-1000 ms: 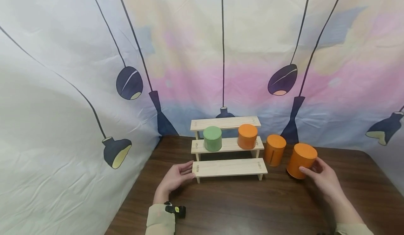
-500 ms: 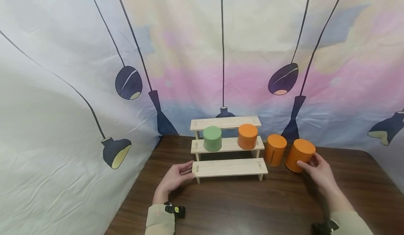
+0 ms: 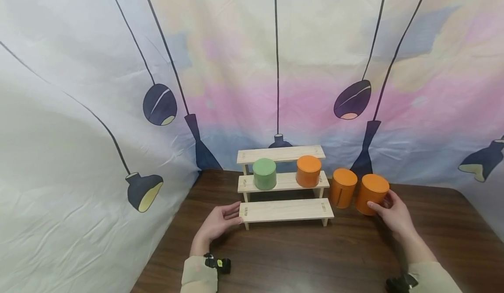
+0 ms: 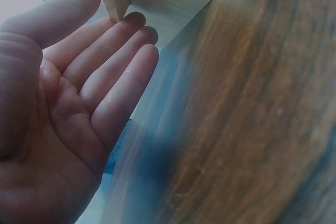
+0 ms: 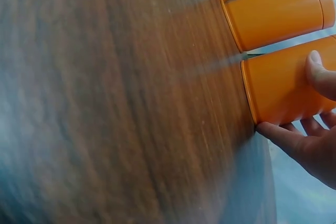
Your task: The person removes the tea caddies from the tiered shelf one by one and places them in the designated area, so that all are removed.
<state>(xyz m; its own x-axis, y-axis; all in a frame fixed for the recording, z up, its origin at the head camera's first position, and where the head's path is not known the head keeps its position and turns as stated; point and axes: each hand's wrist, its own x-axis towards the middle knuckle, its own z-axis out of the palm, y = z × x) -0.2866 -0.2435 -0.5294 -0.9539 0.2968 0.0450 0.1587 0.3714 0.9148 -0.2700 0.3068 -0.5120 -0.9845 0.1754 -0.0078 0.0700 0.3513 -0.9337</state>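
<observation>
A wooden three-tier display stand [image 3: 286,210] stands on the dark wood table. My left hand [image 3: 217,224] is at its lowest step's left end, thumb at the front corner and fingers behind. In the left wrist view the fingers [image 4: 115,93] are nearly straight, their tips by the stand's leg. My right hand [image 3: 395,214] grips a tall orange tin [image 3: 371,195], thumb on the near side, fingers round the far right. That tin stands upright beside a second tall orange tin [image 3: 343,189], which has a slit in its side; a narrow gap shows between them in the right wrist view.
On the middle step sit a short green tin [image 3: 264,174] at the left and a short orange tin [image 3: 309,172] at the right. A printed cloth backdrop [image 3: 252,87] hangs close behind the table [image 3: 299,258] and along its left side.
My right hand has moved the tall orange tin back and left, closer to the other tall one, and the tin has gone from tilted to upright. My left hand has stayed put.
</observation>
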